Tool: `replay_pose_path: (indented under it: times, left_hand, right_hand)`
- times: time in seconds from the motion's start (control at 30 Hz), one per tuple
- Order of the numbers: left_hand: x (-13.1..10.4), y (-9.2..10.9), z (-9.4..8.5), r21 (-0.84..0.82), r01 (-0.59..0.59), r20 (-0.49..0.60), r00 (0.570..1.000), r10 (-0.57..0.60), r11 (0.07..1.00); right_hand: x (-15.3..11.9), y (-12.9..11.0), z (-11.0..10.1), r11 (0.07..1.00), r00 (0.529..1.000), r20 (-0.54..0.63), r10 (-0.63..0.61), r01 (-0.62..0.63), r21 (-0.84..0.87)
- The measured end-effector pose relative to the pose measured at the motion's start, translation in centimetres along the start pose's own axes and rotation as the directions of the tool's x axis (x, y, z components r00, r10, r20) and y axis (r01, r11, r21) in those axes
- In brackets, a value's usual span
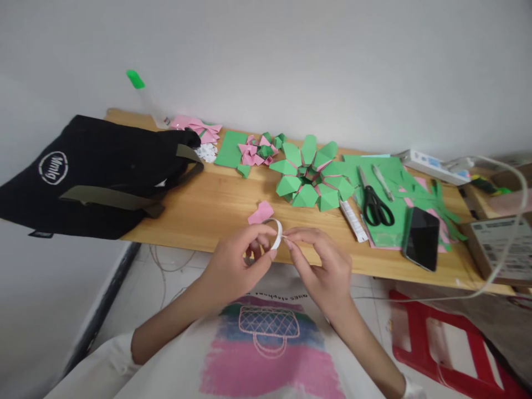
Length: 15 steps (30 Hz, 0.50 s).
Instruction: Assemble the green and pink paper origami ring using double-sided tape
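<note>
My left hand (245, 252) is closed on a narrow white roll of tape (277, 235), held upright above the table's front edge. Thumb and forefinger of my right hand (322, 257) pinch together at the roll's right side, on what looks like the tape's loose end. Just behind the roll lies a small folded pink paper piece (261, 212). Farther back sits a ring-shaped flower of folded green paper (310, 174) with pink inside. Left of it are small pink and green folded pieces (261, 149) beside a green paper sheet (230, 148).
A black bag (95, 177) covers the table's left end. To the right lie black scissors (376, 205), a white tube (353, 220), a craft knife (382, 182), a phone (421, 238) and green paper scraps. A power strip (434, 166) with a white cable stands behind; a red stool (449, 343) is below.
</note>
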<state>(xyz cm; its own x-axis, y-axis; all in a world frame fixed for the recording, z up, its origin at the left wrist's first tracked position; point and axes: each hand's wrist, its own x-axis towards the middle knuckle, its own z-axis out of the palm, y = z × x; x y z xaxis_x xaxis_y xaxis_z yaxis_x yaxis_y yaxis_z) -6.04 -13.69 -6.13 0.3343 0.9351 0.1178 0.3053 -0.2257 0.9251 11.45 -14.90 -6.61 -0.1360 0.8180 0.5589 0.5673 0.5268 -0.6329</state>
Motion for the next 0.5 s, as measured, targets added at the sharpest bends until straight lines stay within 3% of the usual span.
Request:
replay_pose_path:
  times: [0.2, 0.5]
  left_hand:
    - [0.4, 0.1, 0.0, -0.208, 0.141, 0.159, 0.981, -0.109, 0.968]
    - [1.5, -0.7, 0.2, -0.385, 0.267, 0.242, 0.953, -0.183, 0.883]
  right_hand:
    - [0.2, 0.6, -0.1, 0.978, 0.994, 0.053, -0.094, 0.102, -0.181]
    - [0.0, 1.2, -0.4, 0.949, 0.993, 0.029, -0.115, 0.119, -0.291]
